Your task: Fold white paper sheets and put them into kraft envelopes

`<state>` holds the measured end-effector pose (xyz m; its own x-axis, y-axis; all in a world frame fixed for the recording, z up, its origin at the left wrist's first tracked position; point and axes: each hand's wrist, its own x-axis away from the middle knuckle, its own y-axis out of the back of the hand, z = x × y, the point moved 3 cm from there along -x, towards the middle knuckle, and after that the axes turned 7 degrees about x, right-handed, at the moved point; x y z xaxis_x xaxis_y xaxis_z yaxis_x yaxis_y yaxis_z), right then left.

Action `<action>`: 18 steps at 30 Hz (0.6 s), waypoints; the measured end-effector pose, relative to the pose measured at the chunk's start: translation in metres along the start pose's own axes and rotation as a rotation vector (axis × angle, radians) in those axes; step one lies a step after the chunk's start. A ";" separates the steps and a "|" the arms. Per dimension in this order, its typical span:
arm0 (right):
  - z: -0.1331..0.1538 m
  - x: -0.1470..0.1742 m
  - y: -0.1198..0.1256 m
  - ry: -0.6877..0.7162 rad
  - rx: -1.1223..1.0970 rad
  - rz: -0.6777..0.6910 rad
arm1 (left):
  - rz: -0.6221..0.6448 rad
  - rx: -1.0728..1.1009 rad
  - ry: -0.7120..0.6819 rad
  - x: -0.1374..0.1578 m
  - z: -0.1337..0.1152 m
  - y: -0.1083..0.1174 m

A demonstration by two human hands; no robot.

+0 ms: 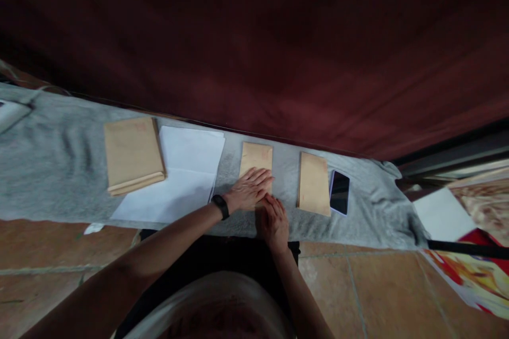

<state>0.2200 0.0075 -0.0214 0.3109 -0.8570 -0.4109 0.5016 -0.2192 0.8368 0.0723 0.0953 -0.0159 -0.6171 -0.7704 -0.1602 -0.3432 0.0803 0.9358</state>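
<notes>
A small brown paper envelope (256,154) lies on the grey cloth in front of me. My left hand (250,188), with a black band at the wrist, rests flat across its lower half, fingers stretched to the right. Beside it, my right hand (275,222) lies at the envelope's lower right corner, its fingertips close to the left fingers. Its fingers look extended, and its thumb is hidden. Between the hands, the bottom edge of the envelope is mostly covered.
Left of my hands lie white paper sheets (186,161) and a stack of larger brown envelopes (133,151). On the right are another narrow brown envelope (313,183) and a phone (340,193). The grey cloth (369,206) covers a long narrow surface against a dark red backing (254,63).
</notes>
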 end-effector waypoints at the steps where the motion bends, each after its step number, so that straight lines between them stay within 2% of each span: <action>1: 0.000 0.000 0.000 -0.003 -0.003 -0.005 | 0.000 -0.006 0.007 -0.004 0.003 0.001; 10: 0.005 -0.003 0.003 -0.047 0.020 -0.010 | 0.030 -0.043 0.020 -0.038 0.033 0.005; 14: 0.009 -0.006 0.006 -0.062 0.025 -0.004 | 0.082 0.003 -0.005 -0.057 0.061 0.013; 18: 0.013 -0.009 0.008 -0.071 0.037 -0.019 | 0.112 0.041 0.055 -0.072 0.091 0.018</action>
<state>0.2112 0.0072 -0.0065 0.2426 -0.8832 -0.4014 0.4764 -0.2520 0.8423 0.0458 0.2101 -0.0159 -0.6137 -0.7887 -0.0371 -0.3042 0.1928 0.9329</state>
